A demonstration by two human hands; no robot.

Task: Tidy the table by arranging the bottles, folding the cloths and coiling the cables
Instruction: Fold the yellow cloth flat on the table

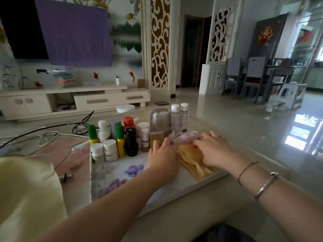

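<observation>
Cloths [194, 163], yellow, folded, at table's [122, 173] 3 o'clock: soft, light, slippery-looking; take by edges; right hand [214, 151] rests flat, left hand [163, 158] pinches tape measure [184, 137].

Your left hand [163, 155] and right hand [214, 151] meet at frame centre on a coiled measuring tape [183, 137], which sits atop a folded yellow cloth [194, 161] on the floral table [113, 173]. Your right hand lies flat on the cloth; how your left fingers meet the tape is blurred. Just left stand the clustered bottles [120, 137]. Loose cables [52, 135] sprawl across the floor at middle left.
</observation>
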